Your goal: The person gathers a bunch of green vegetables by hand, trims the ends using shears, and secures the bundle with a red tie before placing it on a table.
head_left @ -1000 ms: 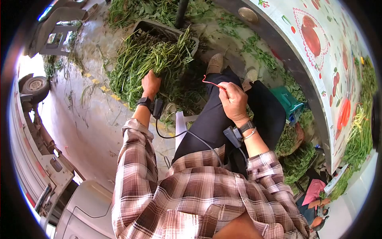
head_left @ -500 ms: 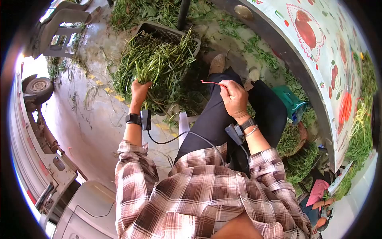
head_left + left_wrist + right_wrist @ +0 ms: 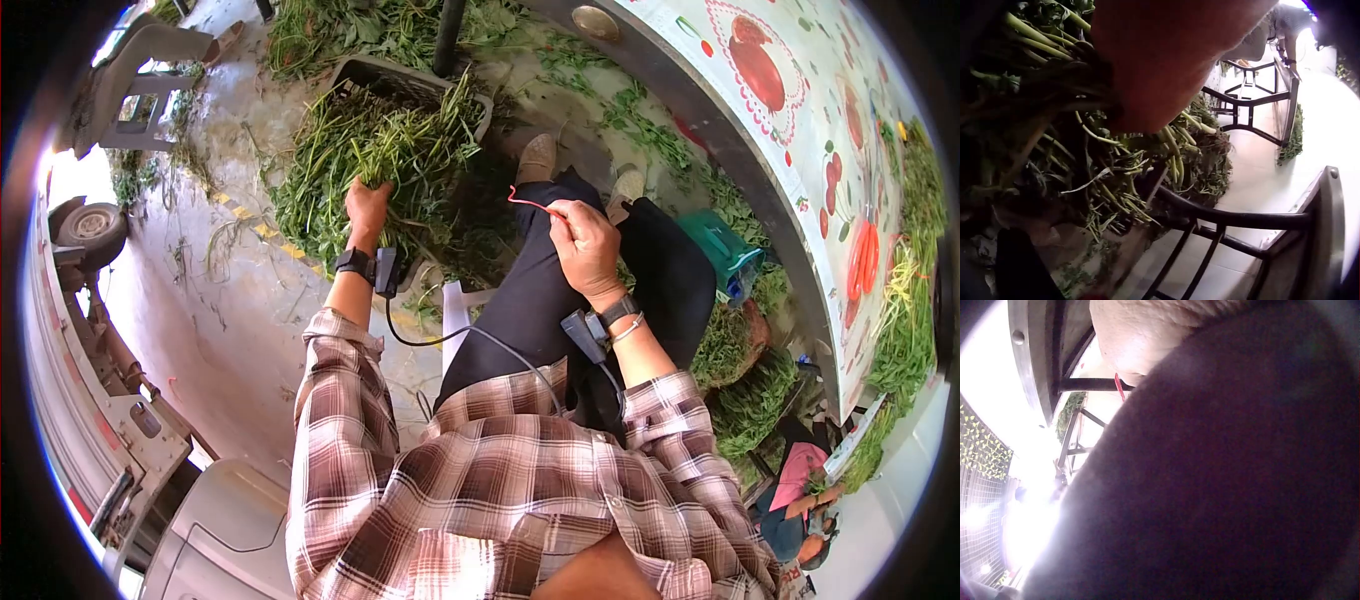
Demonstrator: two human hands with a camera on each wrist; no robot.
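- No brand, label or writing is legible in any view; the tablecloth (image 3: 800,150) on the right shows only printed red fruit.
- One left hand (image 3: 366,205) reaches far-left into the heap of green stalks (image 3: 390,150); its fingers are buried among the stems, apparently closed round a handful, though the grip is hidden.
- The stalks spill from one dark crate (image 3: 400,80) onto the floor.
- One right hand (image 3: 585,245) rests over the lap, fingers curled, pinching one red rubber band (image 3: 530,204), whose free end points left.
- Two shoes (image 3: 538,158) sit beyond the knees, near the crate.
- One teal container (image 3: 725,255) stands under the table edge on the right.
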